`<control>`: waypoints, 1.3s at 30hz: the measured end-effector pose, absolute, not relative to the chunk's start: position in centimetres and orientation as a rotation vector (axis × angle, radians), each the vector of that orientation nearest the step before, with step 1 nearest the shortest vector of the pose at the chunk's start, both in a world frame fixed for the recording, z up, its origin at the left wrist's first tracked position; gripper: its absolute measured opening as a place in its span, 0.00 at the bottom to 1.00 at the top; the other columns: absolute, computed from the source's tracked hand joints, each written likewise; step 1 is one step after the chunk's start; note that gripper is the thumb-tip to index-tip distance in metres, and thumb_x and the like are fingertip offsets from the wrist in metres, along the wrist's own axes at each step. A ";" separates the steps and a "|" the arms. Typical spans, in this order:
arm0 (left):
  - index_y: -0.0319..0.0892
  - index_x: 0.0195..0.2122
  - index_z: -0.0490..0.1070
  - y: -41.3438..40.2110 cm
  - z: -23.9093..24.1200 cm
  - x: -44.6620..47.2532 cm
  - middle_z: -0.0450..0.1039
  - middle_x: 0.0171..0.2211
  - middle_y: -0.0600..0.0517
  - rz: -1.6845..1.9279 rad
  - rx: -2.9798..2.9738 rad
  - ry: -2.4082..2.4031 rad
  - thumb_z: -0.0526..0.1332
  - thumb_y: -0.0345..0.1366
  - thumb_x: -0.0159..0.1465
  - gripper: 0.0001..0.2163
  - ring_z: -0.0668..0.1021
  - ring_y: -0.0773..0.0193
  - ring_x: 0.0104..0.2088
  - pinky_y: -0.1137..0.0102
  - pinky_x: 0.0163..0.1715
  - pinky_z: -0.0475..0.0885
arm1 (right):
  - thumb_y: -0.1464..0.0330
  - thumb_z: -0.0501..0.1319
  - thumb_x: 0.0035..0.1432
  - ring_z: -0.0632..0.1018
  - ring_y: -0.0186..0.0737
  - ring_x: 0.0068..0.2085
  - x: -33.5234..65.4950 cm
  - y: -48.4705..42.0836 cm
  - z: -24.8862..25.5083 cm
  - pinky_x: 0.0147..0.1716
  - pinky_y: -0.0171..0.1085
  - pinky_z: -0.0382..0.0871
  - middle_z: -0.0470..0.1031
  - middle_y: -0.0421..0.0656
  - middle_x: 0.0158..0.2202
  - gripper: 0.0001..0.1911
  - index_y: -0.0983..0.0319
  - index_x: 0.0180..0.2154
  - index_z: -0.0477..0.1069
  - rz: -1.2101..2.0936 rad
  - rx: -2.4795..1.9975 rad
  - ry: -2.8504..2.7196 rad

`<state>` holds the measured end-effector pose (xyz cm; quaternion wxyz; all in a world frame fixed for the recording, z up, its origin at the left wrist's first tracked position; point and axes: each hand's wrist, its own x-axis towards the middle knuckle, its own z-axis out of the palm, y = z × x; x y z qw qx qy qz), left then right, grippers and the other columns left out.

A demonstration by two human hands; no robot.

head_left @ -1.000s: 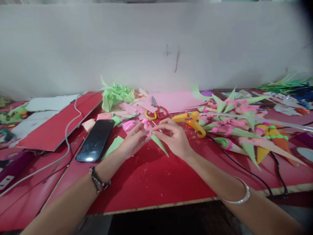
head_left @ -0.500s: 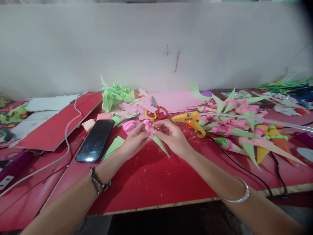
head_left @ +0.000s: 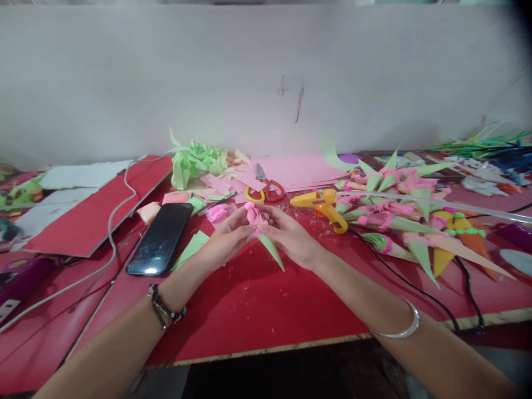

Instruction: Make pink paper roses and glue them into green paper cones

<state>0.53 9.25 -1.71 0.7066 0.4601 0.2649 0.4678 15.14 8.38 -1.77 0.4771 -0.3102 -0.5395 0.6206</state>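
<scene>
Between my two hands is a paper cone flower (head_left: 271, 249), with a pointed green cone below and pink folded paper and a bright pink pompom on top. My left hand (head_left: 226, 238) grips its left side, the thumb on the pink part. From the right, my right hand (head_left: 297, 238) holds it with the thumb near the top of the green cone. Its tip points down and to the right above the red table (head_left: 257, 310). Some fingers of both hands are hidden behind the flower.
A yellow glue gun (head_left: 324, 206) lies right of my hands, beside a pile of paper cones (head_left: 399, 205). Scissors (head_left: 266, 188) and pink paper sheets (head_left: 295, 169) lie behind. At left are a black phone (head_left: 161, 238), a white cable (head_left: 112, 221) and green paper pieces (head_left: 195, 160).
My right fingers have moved from the front of the flower to behind it, so more pink folds show. Both hands still hold the flower in nearly the same place.
</scene>
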 end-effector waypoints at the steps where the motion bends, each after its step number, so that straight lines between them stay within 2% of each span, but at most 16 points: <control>1: 0.45 0.43 0.68 9.3 -1.7 0.5 0.73 0.36 0.54 1.046 1.020 0.597 0.60 0.26 0.50 0.18 0.74 0.69 0.36 0.75 0.39 0.67 | 0.63 0.60 0.49 0.70 0.36 0.46 15.1 8.4 -1.7 0.45 0.37 0.65 0.69 0.41 0.44 0.19 0.55 0.45 0.65 1.553 -0.734 -1.293; 4: 0.45 0.42 0.69 9.3 -1.6 0.6 0.72 0.35 0.54 1.061 1.004 0.618 0.60 0.25 0.49 0.18 0.74 0.69 0.36 0.76 0.38 0.67 | 0.63 0.58 0.51 0.70 0.37 0.45 15.0 8.4 -1.5 0.45 0.38 0.66 0.69 0.41 0.44 0.17 0.55 0.44 0.65 1.607 -0.712 -1.260; 13: 0.45 0.43 0.68 9.2 -1.6 0.4 0.73 0.34 0.53 1.036 1.001 0.584 0.60 0.26 0.50 0.18 0.74 0.67 0.37 0.75 0.39 0.67 | 0.67 0.61 0.48 0.69 0.35 0.46 15.1 8.3 -1.6 0.48 0.38 0.63 0.69 0.40 0.42 0.18 0.54 0.44 0.66 1.525 -0.743 -1.305; 19: 0.45 0.43 0.68 9.4 -1.7 0.5 0.72 0.36 0.53 1.043 1.036 0.609 0.60 0.26 0.49 0.18 0.74 0.69 0.36 0.76 0.37 0.67 | 0.64 0.57 0.52 0.70 0.36 0.45 14.9 8.3 -1.6 0.46 0.37 0.64 0.68 0.41 0.44 0.15 0.55 0.44 0.65 1.593 -0.699 -1.248; 24: 0.45 0.44 0.67 9.6 -2.0 0.4 0.72 0.36 0.53 1.024 1.096 0.615 0.61 0.29 0.50 0.19 0.74 0.67 0.37 0.74 0.38 0.67 | 0.65 0.60 0.49 0.68 0.36 0.46 14.9 8.5 -1.9 0.47 0.37 0.62 0.67 0.41 0.44 0.19 0.57 0.45 0.63 1.468 -0.773 -1.338; 28: 0.43 0.45 0.64 9.5 -1.7 0.3 0.70 0.41 0.52 1.124 1.320 0.741 0.61 0.32 0.52 0.18 0.72 0.65 0.41 0.72 0.41 0.66 | 0.62 0.58 0.51 0.68 0.37 0.47 15.1 8.5 -2.1 0.48 0.39 0.61 0.67 0.43 0.45 0.18 0.58 0.45 0.62 1.454 -0.799 -1.387; 30: 0.42 0.45 0.62 9.3 -1.2 0.3 0.69 0.42 0.51 1.211 1.457 0.851 0.60 0.33 0.53 0.17 0.71 0.65 0.42 0.71 0.42 0.66 | 0.63 0.59 0.50 0.69 0.37 0.46 15.1 8.4 -2.2 0.48 0.40 0.61 0.67 0.43 0.45 0.20 0.58 0.46 0.61 1.453 -0.822 -1.452; 33: 0.41 0.43 0.61 9.1 -0.7 0.3 0.68 0.40 0.51 1.296 1.596 0.920 0.60 0.33 0.53 0.15 0.71 0.66 0.40 0.72 0.40 0.67 | 0.67 0.59 0.50 0.73 0.36 0.39 15.1 8.4 -2.4 0.42 0.39 0.65 0.70 0.41 0.38 0.20 0.59 0.46 0.60 1.519 -0.831 -1.557; 36: 0.42 0.45 0.58 8.9 -1.1 0.4 0.67 0.35 0.52 1.283 1.670 0.845 0.61 0.33 0.52 0.19 0.72 0.68 0.34 0.73 0.35 0.68 | 0.68 0.53 0.55 0.75 0.34 0.30 15.0 8.2 -2.5 0.34 0.38 0.68 0.70 0.39 0.29 0.08 0.62 0.39 0.62 1.534 -0.857 -1.682; 39: 0.43 0.48 0.54 8.6 -1.7 0.9 0.66 0.35 0.52 1.246 1.687 0.761 0.61 0.33 0.53 0.23 0.72 0.69 0.30 0.73 0.31 0.69 | 0.70 0.50 0.56 0.74 0.34 0.28 15.1 8.0 -2.4 0.31 0.36 0.67 0.70 0.39 0.26 0.06 0.63 0.37 0.62 1.280 -0.928 -1.874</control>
